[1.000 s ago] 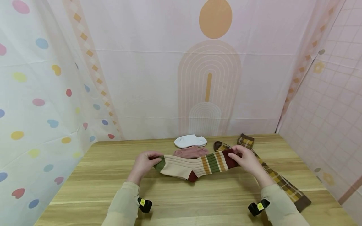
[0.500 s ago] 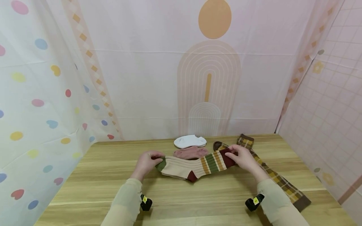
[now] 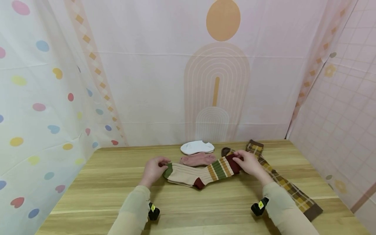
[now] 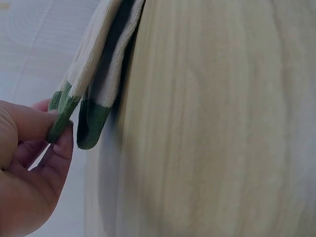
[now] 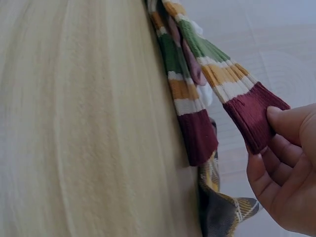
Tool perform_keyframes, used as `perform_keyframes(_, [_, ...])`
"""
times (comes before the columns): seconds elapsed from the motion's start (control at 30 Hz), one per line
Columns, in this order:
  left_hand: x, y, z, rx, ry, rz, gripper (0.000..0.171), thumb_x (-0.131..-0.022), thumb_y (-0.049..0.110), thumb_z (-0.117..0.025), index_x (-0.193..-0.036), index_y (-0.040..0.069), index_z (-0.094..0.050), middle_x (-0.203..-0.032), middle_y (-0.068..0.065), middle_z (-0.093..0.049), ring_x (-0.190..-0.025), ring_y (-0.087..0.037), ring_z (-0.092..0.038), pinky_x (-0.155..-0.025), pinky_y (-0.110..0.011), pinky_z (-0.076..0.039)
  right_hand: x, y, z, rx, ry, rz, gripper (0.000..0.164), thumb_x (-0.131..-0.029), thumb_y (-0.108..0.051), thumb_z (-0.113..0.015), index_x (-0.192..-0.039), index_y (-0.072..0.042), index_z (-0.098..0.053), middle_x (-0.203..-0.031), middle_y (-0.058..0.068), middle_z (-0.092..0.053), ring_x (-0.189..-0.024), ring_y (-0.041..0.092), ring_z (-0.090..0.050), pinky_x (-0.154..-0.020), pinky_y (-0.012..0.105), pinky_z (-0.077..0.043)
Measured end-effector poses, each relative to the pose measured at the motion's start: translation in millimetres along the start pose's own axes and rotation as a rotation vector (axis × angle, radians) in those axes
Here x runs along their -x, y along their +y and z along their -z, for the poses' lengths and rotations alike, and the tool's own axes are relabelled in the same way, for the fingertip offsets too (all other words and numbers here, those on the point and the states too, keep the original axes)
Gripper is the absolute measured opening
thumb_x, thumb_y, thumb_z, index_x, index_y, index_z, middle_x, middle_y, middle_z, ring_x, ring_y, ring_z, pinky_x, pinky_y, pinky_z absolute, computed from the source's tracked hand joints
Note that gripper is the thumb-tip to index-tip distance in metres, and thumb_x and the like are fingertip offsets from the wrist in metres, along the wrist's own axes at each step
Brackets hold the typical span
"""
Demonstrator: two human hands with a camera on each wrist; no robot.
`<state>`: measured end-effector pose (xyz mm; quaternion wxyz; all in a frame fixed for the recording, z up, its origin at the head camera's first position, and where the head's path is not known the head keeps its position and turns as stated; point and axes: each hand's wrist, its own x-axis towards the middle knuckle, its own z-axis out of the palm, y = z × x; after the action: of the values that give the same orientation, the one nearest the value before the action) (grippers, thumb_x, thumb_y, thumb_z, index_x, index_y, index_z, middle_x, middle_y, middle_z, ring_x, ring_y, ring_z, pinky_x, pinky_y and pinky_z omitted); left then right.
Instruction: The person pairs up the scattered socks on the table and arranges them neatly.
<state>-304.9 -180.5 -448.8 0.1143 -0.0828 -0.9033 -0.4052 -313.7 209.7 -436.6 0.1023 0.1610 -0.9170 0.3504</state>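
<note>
The long cream, green, mustard and maroon striped socks (image 3: 205, 173) are a chunky ribbed knit, totally matt. The short dusty pink socks (image 3: 197, 159) look like soft, slightly rumpled cloth, and the low-cut white socks (image 3: 196, 148) seem smoother. The long brown-and-mustard plaid socks (image 3: 290, 189) are a flat, matt knit. Pale, streaky wood-look tabletop (image 3: 102, 189), smooth with a faint sheen. The pinkish-white printed backdrop (image 3: 147, 81) is thin cloth, matt and fold-creased.
</note>
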Motion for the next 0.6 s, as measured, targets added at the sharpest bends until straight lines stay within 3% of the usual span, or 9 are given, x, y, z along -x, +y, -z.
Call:
perform_keyframes(0.3, [3.8,0.3,-4.0,-0.013,0.016,-0.007,0.027,-0.081,-0.016,-0.061,-0.099,0.000,-0.074,-0.091,-0.009,-0.070,-0.085,-0.027,-0.064,-0.076,-0.040,-0.054,-2,7,-15,0.035,-0.018,-0.040,0.022,-0.100,-0.008,-0.057,-0.116,0.006,-0.061,-0.110,0.023,-0.066,-0.097,0.036,-0.063,-0.080,0.049,-0.051])
perform_keyframes(0.5, [4.5,1.1,-6.1,-0.029,0.035,0.003,0.027,-0.081,-0.016,-0.060,-0.098,-0.001,-0.073,-0.093,-0.012,-0.070,-0.087,-0.029,-0.065,-0.078,-0.044,-0.054,-5,10,-23,0.087,-0.011,-0.048,0.016,-0.099,-0.009,-0.059,-0.110,0.001,-0.062,-0.103,0.019,-0.068,-0.084,0.030,-0.063,-0.073,0.046,-0.050])
perform_keyframes(0.6, [4.3,2.1,-6.9,-0.050,0.036,0.015,0.024,-0.082,-0.014,-0.061,-0.098,-0.002,-0.073,-0.093,-0.013,-0.070,-0.087,-0.029,-0.065,-0.078,-0.045,-0.054,-5,10,-23,0.112,-0.013,-0.051,0.017,-0.098,-0.010,-0.060,-0.111,0.001,-0.063,-0.104,0.018,-0.068,-0.089,0.032,-0.064,-0.077,0.048,-0.051])
